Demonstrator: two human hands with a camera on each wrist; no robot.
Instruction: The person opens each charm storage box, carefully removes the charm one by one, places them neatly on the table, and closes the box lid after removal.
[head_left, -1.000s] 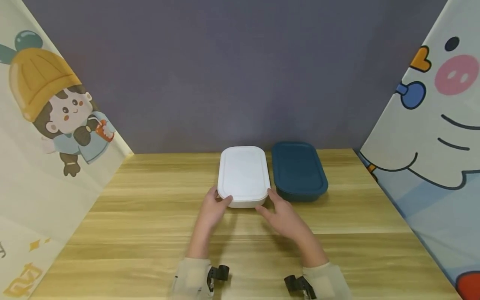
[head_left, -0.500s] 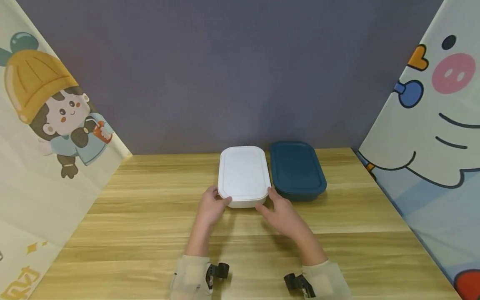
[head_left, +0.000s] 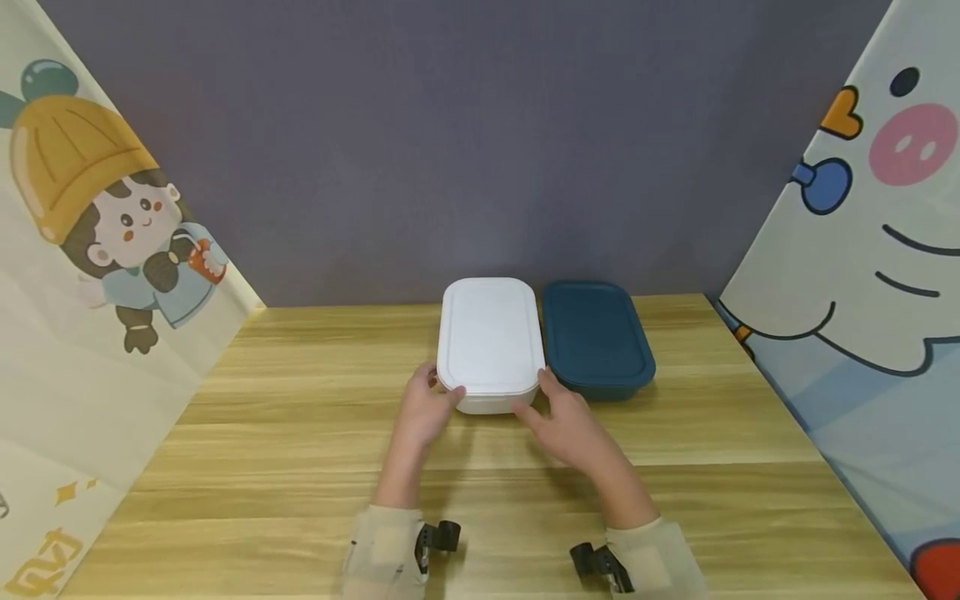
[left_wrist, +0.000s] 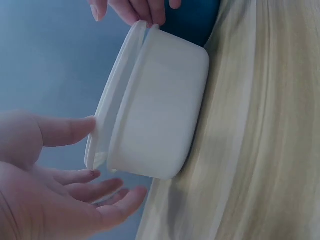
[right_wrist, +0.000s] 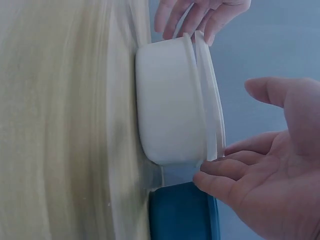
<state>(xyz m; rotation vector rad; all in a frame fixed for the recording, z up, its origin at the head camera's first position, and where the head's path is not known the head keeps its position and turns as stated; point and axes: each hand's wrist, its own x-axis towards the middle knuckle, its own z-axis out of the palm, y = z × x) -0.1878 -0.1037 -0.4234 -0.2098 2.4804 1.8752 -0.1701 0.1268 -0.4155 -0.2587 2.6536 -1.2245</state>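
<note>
You're apparently opening the white box (left_wrist: 159, 102), left hand (head_left: 423, 411) pinching its lid (head_left: 491, 337) at seven o'clock, right hand (head_left: 564, 423) merely touching at five, probably needing level lifting next.

Left of the white box (head_left: 495, 403), the worktop (head_left: 322, 392) stretches wide, giving access along most of that side; the left grip (head_left: 424, 410) blocks only the near corner. Right of the white box, the blue box (head_left: 598, 333) stands just beside it, leaving a narrow slot with the right grip (head_left: 567, 423) at its near end. Behind the white box, the dark panel (head_left: 480, 150) bars passage. In front, a lane runs between both forearms. A thin gap parts its lid (head_left: 491, 333) from the near rim.
</note>
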